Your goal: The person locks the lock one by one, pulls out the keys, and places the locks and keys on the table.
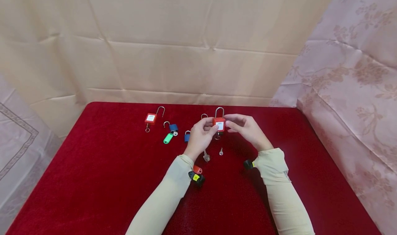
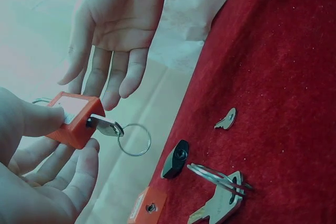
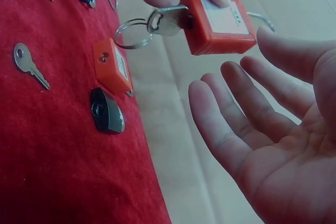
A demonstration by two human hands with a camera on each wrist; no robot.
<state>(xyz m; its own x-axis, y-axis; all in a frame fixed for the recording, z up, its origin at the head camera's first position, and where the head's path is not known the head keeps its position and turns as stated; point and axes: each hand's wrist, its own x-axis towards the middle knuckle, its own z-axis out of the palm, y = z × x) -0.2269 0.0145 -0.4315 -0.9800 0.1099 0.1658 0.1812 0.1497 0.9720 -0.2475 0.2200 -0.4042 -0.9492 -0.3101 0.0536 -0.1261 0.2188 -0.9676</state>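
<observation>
My left hand [image 1: 199,135] holds a red padlock [image 1: 221,119] above the table, thumb on its white label, its tall shackle pointing up. A key [image 3: 169,22] sits in the lock's bottom keyhole, and a metal ring [image 2: 149,144] hangs from that key. My right hand [image 1: 249,130] is close at the padlock's right side, palm turned toward it and fingers spread loosely, gripping nothing. In the right wrist view its thumb tip is near the shackle end of the padlock body.
Behind the hands, a second red padlock [image 3: 107,66] and a black padlock [image 3: 105,111] lie on the red table. Nearer are a small key [image 1: 221,151] and ringed keys [image 1: 206,156]. Leftward are blue padlocks [image 1: 173,127], a green tag [image 1: 168,138] and another red padlock [image 1: 151,119].
</observation>
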